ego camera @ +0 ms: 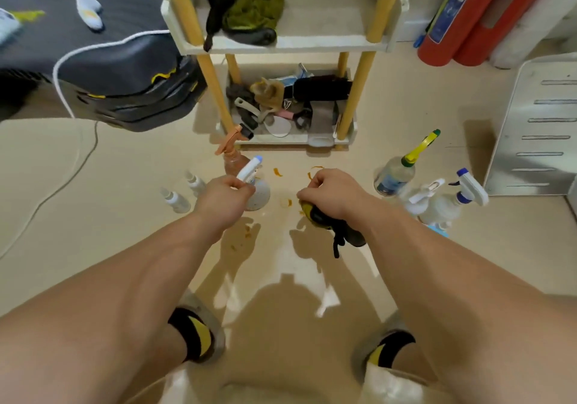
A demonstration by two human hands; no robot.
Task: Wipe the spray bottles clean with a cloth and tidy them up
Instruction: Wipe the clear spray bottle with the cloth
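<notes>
My left hand (226, 193) grips the trigger head of a small white spray bottle (257, 193) standing on the floor. My right hand (331, 190) holds a dark cloth with yellow patches (331, 222) that hangs below the fist. An orange spray bottle (232, 157) stands just behind the white one. Two small white spray bottles (176, 199) stand to the left. To the right stand a clear bottle with a yellow-green trigger (396, 174) and two white-and-blue trigger bottles (452, 199).
A low shelf unit (281, 43) with yellow posts stands ahead, cloths on its upper tier, clutter on the bottom one. A dark case (125, 69) with a white cord sits left. Red extinguishers (452, 23) and a metal rack (537, 129) are at right. Orange scraps and wet patches mark the floor.
</notes>
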